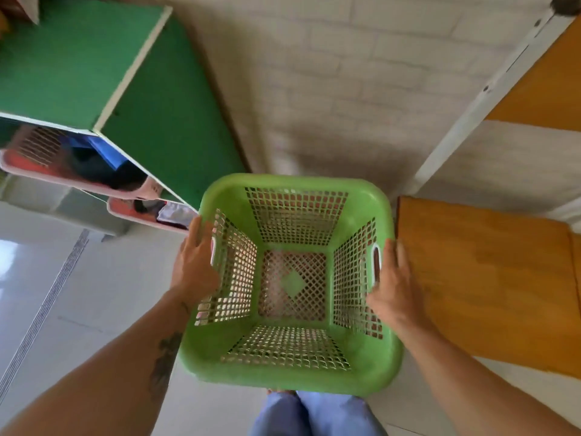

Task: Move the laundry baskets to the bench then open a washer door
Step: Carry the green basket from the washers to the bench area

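Note:
An empty green plastic laundry basket (292, 376) with lattice walls is held in front of me, seen from above. My left hand (195, 265) grips its left handle side and my right hand (394, 284) grips the right handle side. Two pink baskets with clothes, a farther pink basket (19, 166) and a nearer pink basket (125, 212), sit in the lower shelves of a green cabinet (72, 64) at the left. A wooden bench surface (490, 278) lies directly right of the green basket. No washer is in view.
A white brick wall (330, 89) stands ahead. A white post (490, 89) runs diagonally at the upper right beside an orange panel (547, 86). White tiled floor (78, 294) with a drain strip spreads at the left. My legs in blue trousers (314, 413) are below.

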